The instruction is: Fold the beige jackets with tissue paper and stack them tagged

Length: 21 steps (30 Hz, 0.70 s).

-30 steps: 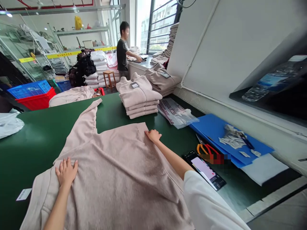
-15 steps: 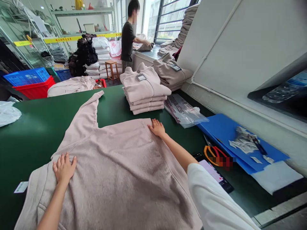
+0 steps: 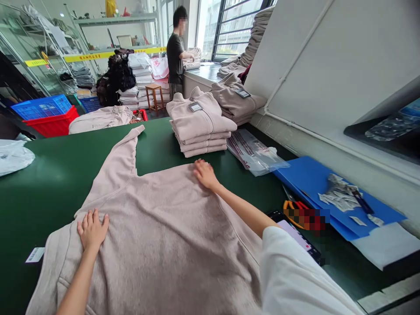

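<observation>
A pinkish-beige garment point(image 3: 170, 232) lies spread over the green table point(image 3: 55, 175), one sleeve stretched toward the far side. My left hand point(image 3: 93, 231) rests flat on its left part, fingers spread. At the garment's far right edge, my right hand point(image 3: 205, 175) lies on the cloth with its fingers extended, holding nothing. A white tag point(image 3: 35, 254) sticks out at the garment's left edge. Beyond my right hand stands a stack of folded garments point(image 3: 200, 124), with a dark-edged label on top.
Right of the stack lie plastic bags point(image 3: 257, 153), a blue folder point(image 3: 305, 175) with small packets, orange-handled scissors point(image 3: 290, 214) and a phone point(image 3: 298, 236). A white bag point(image 3: 15, 157) sits at left. A person point(image 3: 175, 52) stands at a far counter.
My right hand has slid a little to the left along the garment's far edge. My left hand stays flat on the cloth. The other person's hand has drawn back from the cloth on the counter.
</observation>
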Each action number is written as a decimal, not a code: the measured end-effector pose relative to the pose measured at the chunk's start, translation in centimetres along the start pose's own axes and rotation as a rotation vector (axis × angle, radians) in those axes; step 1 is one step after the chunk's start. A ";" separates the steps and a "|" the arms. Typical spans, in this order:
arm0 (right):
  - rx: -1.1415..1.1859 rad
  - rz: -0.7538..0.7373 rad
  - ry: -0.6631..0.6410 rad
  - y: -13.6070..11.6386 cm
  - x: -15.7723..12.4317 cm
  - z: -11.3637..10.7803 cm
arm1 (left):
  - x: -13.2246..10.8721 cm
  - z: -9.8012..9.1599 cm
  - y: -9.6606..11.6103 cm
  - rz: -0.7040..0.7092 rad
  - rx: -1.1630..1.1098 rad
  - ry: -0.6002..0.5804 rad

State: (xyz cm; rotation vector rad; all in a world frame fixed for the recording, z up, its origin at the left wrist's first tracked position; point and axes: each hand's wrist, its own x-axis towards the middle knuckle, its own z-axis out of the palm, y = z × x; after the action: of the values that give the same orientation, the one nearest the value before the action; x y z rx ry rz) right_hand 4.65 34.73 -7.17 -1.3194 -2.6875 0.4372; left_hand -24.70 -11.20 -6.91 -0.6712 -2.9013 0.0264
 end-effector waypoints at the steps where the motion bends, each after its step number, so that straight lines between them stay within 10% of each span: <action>1: 0.000 -0.122 -0.057 -0.2 -0.2 0.2 | 0.0 0.0 0.1 0.001 0.002 -0.003; 11: -0.036 -0.204 -0.114 -3.2 -1.0 2.1 | -0.8 -0.3 1.3 0.032 -0.043 0.017; 21: 0.022 -0.041 -0.177 2.3 0.8 0.0 | -0.7 -0.7 1.5 0.020 -0.108 -0.008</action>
State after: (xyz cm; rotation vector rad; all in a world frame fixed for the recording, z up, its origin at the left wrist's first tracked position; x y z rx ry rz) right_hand 5.86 36.69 -7.88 -1.2737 -2.8366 0.6037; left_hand -23.26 -10.15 -6.37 -0.7198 -2.9205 -0.1258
